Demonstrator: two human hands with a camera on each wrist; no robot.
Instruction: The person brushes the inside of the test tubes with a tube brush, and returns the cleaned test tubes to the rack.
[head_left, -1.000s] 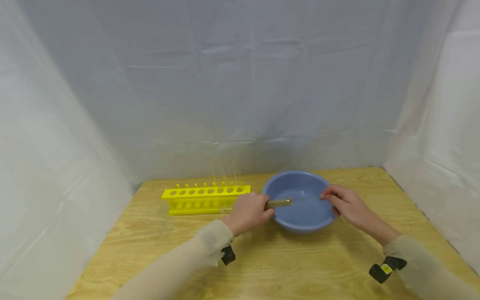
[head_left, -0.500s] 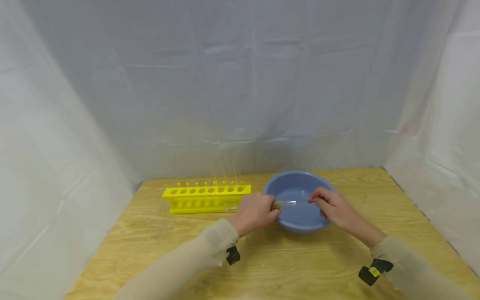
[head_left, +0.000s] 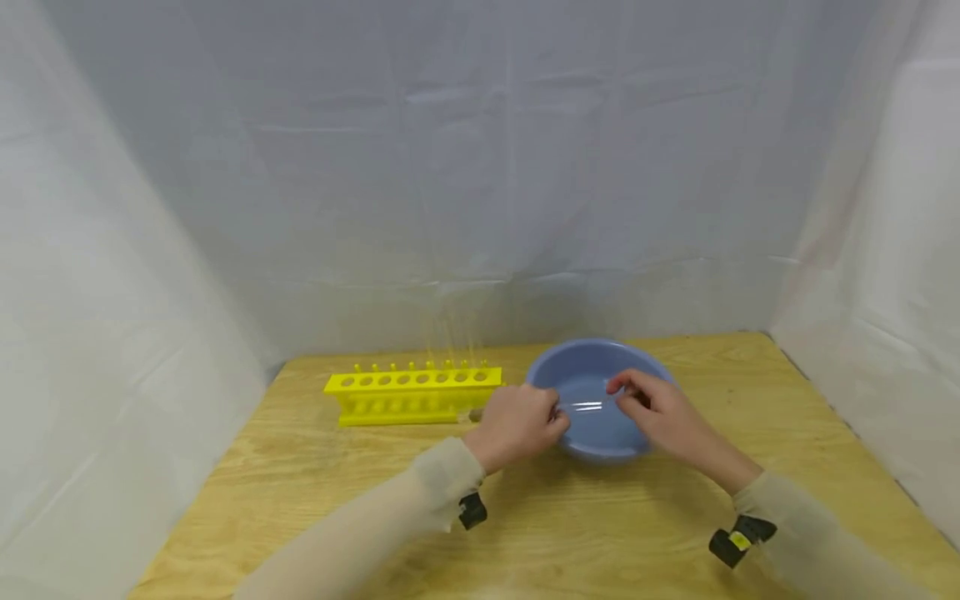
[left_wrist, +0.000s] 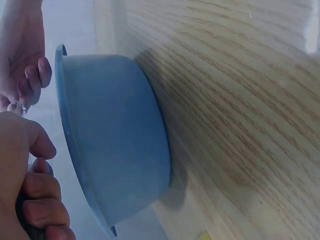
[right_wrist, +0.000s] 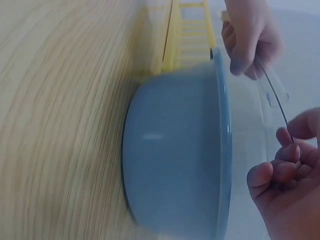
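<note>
My left hand grips a clear glass test tube lying nearly level over the near left side of the blue basin. The tube's mouth points right. Inside it is a test tube brush, its brownish bristles showing left of the fist. In the right wrist view the brush's thin wire handle runs out of the mouth to my right hand, whose thumb and fingers pinch it above the basin's right side. The left wrist view shows both hands close together beside the basin rim.
A yellow test tube rack with round holes and a row of pegs stands left of the basin. Several clear tubes stand upright at its back right. White sheeting hangs behind and beside the wooden table.
My right hand has moved left toward the left hand, pushing the brush deeper. The bristles have passed from the tube's mouth to left of the fist. My left hand has shifted slightly right.
</note>
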